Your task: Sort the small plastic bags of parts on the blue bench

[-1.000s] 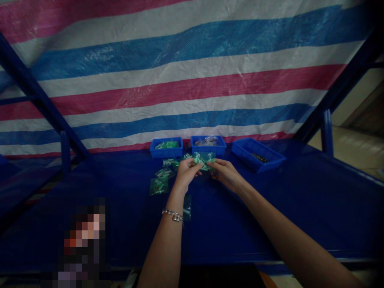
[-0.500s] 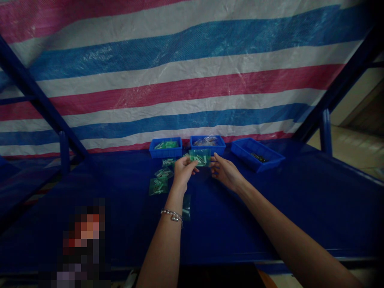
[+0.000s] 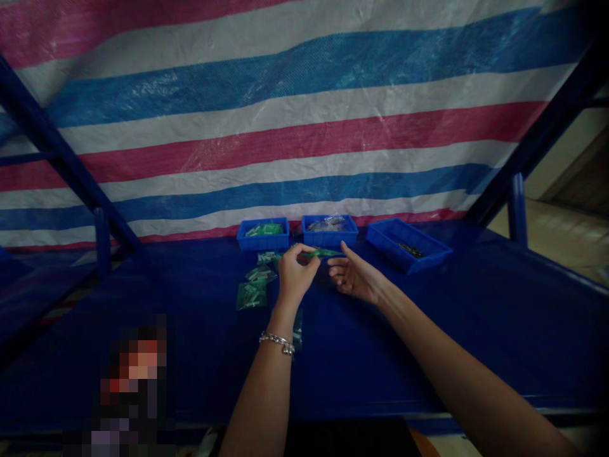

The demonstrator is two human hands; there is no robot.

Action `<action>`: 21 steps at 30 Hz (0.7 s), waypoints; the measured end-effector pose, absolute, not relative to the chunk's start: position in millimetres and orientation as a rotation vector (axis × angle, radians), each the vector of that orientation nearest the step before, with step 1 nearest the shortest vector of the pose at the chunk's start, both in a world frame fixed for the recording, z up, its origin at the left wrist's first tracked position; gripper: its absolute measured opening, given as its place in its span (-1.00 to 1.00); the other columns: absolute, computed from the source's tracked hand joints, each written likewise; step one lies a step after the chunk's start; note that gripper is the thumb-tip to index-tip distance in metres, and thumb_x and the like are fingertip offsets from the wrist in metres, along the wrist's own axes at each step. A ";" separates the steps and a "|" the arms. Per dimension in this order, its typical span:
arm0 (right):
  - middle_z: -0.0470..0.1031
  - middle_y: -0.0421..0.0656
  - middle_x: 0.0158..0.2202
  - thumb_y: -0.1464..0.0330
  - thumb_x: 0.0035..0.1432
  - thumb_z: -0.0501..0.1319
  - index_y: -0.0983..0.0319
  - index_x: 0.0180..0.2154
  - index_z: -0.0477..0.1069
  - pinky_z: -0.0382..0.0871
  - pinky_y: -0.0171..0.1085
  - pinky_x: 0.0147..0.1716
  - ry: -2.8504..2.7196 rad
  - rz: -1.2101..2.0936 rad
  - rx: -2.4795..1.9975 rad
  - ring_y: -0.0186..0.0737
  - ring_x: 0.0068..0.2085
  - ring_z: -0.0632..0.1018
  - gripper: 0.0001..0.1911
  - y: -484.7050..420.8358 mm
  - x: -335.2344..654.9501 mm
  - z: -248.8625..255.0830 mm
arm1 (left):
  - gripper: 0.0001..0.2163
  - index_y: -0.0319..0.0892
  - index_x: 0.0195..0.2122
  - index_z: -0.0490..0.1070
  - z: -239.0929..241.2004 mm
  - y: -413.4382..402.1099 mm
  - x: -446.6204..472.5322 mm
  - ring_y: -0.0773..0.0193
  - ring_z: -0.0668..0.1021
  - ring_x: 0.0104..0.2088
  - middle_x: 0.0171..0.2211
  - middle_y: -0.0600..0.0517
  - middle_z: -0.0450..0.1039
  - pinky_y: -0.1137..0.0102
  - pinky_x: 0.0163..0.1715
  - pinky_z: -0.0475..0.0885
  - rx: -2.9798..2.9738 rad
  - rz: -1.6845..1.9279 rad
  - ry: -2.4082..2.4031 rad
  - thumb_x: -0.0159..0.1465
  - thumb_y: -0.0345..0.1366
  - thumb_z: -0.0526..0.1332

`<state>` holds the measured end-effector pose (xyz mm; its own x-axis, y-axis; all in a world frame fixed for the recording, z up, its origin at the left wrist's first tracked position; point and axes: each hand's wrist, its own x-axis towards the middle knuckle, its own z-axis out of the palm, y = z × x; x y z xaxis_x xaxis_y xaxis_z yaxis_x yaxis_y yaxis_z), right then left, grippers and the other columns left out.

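Observation:
My left hand [image 3: 297,273] pinches a small green plastic bag [image 3: 320,252] by its left end. The bag is tilted almost edge-on, so its contents barely show. At its right end, my right hand [image 3: 354,276] has the thumb raised and apart from the curled fingers. The bag's tip lies between them, and whether it touches the skin I cannot tell. Left of my left hand, several similar bags with pale slim pieces lie in a row, the nearest being a green bag [image 3: 252,295]. Another bag [image 3: 297,330] is partly hidden behind my left wrist.
Along the back of the blue table [image 3: 380,362] stand a blue bin of green bags [image 3: 263,242], a blue bin of clear bags [image 3: 330,238] and an angled blue bin with dark pieces [image 3: 408,257]. A striped sheet [image 3: 285,139] hangs behind, between blue posts.
The held bag has turned from facing me to nearly edge-on. My left hand has rotated with it, and my right hand's fingers have shifted slightly left and down.

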<state>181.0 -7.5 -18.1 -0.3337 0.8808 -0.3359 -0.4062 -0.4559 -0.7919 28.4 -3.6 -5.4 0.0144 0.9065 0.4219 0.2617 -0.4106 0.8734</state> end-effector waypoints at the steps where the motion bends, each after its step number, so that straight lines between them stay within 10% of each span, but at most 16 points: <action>1: 0.42 -0.15 -0.63 -0.04 0.09 -0.04 0.28 -0.44 0.40 -0.02 -0.44 -0.74 -0.748 1.910 -0.979 -0.38 -0.66 0.37 -0.46 -7.5 181.5 -17.2 | -0.91 -0.23 -0.46 0.39 -5.1 -4.6 28.7 0.38 0.45 -0.42 -0.42 0.02 0.44 0.51 -0.43 0.33 1.782 1.414 1.187 0.00 -0.45 0.13; 13: 0.39 -0.20 -0.60 0.35 0.00 0.15 0.24 -0.46 0.36 0.09 -0.41 -0.68 -0.755 1.847 -1.007 -0.41 -0.62 0.33 -0.91 -11.6 178.4 -19.5 | -0.86 -0.20 -0.46 0.47 -2.2 -6.9 28.3 0.35 0.45 -0.33 -0.23 -0.05 0.38 0.54 -0.47 0.32 1.931 1.344 1.139 0.02 -0.48 0.13; 21: 0.34 -0.24 -0.60 0.39 -0.04 0.16 0.22 -0.46 0.33 0.10 -0.40 -0.65 -0.649 1.802 -0.952 -0.42 -0.62 0.29 -0.97 -10.5 177.5 -18.4 | -0.77 -0.24 -0.25 0.38 -5.4 -0.2 28.2 0.46 0.40 -0.64 -0.41 0.00 0.44 0.53 -0.64 0.28 1.344 1.288 1.247 0.15 -0.27 0.05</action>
<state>177.5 -10.5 -18.4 -0.2331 0.9180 -0.3208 -0.5026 -0.3961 -0.7684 28.2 -0.2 -5.4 -0.0382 0.9917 0.1227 0.0906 -0.1189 0.9888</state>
